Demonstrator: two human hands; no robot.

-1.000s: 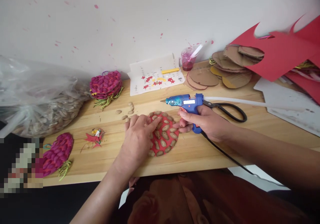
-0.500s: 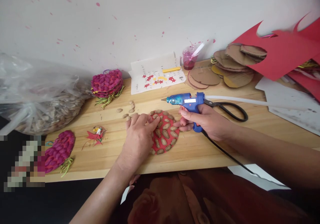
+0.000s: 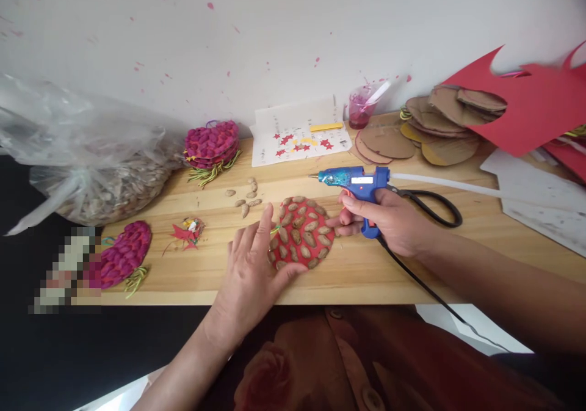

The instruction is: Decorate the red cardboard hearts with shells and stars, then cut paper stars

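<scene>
A red disc (image 3: 298,253) covered with rows of peanuts in their shells lies on the table in front of me. My left hand (image 3: 251,265) rests at its left edge, thumb spread along the lower rim and index finger pointing up beside it, with nothing gripped. A bit of yellow-green cord shows near that index finger. My right hand (image 3: 389,218) is wrapped round the handle of a blue hot glue gun (image 3: 361,182), whose nozzle points left above the disc. Fingertips of this hand reach the disc's right edge. Several loose peanuts (image 3: 247,200) lie up and left of the disc.
Left stand a plastic bag of peanuts (image 3: 132,185) and magenta discs (image 3: 211,143). Paper scraps (image 3: 187,234) lie nearer. Behind are a printed sheet (image 3: 274,124), a cup of pink liquid (image 3: 361,115) and cardboard discs (image 3: 387,139). Black-handled scissors (image 3: 451,215) lie behind my right hand.
My left hand has moved off the top of the disc to its left and lower edge, and its thumb and fingers have spread. The glue gun stays in my right hand. The view has shifted slightly.
</scene>
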